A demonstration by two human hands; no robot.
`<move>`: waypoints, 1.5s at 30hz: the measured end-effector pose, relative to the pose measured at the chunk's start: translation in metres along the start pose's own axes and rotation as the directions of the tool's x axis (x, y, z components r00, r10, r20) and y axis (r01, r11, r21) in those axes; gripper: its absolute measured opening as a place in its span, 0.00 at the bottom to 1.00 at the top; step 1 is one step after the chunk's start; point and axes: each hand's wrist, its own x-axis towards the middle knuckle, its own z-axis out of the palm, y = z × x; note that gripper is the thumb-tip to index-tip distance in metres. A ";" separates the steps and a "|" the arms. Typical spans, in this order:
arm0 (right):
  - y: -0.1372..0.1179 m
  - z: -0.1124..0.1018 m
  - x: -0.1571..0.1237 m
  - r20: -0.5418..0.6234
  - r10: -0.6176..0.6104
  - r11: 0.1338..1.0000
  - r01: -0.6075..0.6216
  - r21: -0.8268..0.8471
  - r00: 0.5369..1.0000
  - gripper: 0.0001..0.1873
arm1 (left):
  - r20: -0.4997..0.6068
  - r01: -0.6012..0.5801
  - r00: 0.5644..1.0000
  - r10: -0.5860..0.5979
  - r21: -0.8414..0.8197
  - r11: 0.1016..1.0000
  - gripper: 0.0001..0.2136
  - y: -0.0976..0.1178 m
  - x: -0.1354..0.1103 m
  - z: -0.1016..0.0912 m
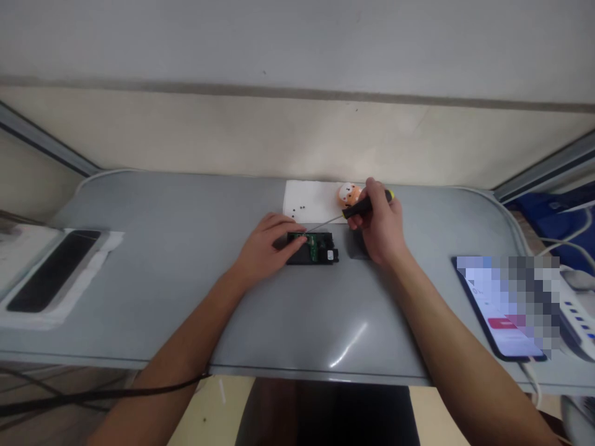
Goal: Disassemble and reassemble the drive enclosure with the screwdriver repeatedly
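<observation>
A small black device (pixel 320 253) with its green circuit board exposed lies in the middle of the grey table (pixel 186 291). My left hand (pixel 267 244) rests on the device's left end, fingers pressed down on it. My right hand (pixel 379 226) is closed round a screwdriver (pixel 360 209) with a black and yellow handle; its thin shaft slants down left to the device. Behind them lies a white paper sheet (pixel 309 201) with a few tiny dark screws on it.
A small orange and white figurine (pixel 348 194) stands on the paper beside my right hand. A lit phone (pixel 504 310) lies at the right, a dark phone (pixel 51 269) on white cloth at the left. A white power strip (pixel 579 310) with cables sits at the far right.
</observation>
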 end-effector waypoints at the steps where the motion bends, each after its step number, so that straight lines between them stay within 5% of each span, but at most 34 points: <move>1: 0.001 0.001 0.000 -0.003 0.007 1.000 -0.007 -0.006 1.000 0.25 | -0.030 -0.015 0.999 0.015 -0.001 1.000 0.05 0.000 0.000 0.001; 5: 0.002 0.001 -0.001 -0.007 0.035 0.999 -0.035 -0.034 0.999 0.26 | -0.104 -0.021 0.994 0.023 0.021 1.000 0.04 0.000 0.001 0.001; 15: 0.007 -0.002 0.002 -0.009 0.037 0.999 -0.038 -0.012 0.999 0.25 | -0.051 0.030 0.998 -0.027 0.063 0.998 0.04 -0.001 -0.001 0.001; 45: 0.007 0.000 0.001 -0.021 0.092 0.994 -0.090 0.064 0.996 0.24 | -0.141 -0.064 0.987 0.074 0.073 0.995 0.04 0.002 0.002 0.000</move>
